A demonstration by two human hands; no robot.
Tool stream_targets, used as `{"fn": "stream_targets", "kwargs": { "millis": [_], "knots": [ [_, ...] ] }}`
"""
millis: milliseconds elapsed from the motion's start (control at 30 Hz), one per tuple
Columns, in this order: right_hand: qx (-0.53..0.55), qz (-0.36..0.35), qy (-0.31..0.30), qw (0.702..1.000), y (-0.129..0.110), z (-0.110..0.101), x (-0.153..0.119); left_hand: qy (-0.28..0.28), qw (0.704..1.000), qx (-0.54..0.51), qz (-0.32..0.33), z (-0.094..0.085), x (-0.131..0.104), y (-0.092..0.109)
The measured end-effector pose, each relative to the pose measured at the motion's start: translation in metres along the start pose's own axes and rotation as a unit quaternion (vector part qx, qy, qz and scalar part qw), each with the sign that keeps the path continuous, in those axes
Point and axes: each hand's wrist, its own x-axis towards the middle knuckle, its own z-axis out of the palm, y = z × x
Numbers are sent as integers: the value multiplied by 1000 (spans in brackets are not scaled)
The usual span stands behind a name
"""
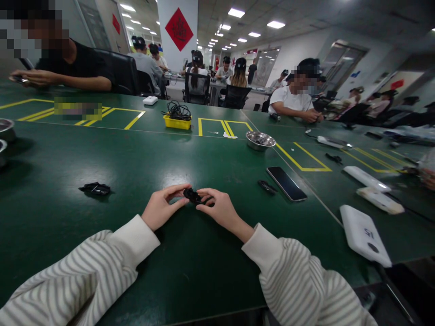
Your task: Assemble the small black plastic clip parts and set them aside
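Observation:
A small black bundle [192, 195], which looks like a folded cable, is held just above the green table [190, 258]. My left hand [165, 204] pinches its left end between thumb and fingers. At its right side, my right hand [217, 206] grips it with curled fingers, and a dark loop shows between thumb and forefinger. Fine details of the bundle are too small and dark to make out. Left of my hands lies another black bundle [96, 188]. To the right a thin black item [267, 187] lies beside a dark-screened phone [287, 183].
A steel bowl [260, 141] with small things inside and a yellow tray [177, 122] of black cables stand farther back. White power banks [365, 235] lie at right. Yellow tape [314, 170] marks the table. Co-workers sit across it, one at left [84, 68], one at right [288, 102].

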Motion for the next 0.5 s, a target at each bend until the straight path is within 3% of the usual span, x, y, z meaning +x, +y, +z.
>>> {"fn": "stream_targets", "kwargs": {
  "millis": [167, 500],
  "knots": [
    [-19, -1, 5, 1000, 2, 2, 1, -41, 999, -6, -9, 10, 8, 5],
    [-97, -4, 15, 995, -1, 0, -1, -19, 995, 88, 53, 15, 12, 4]
  ]
}}
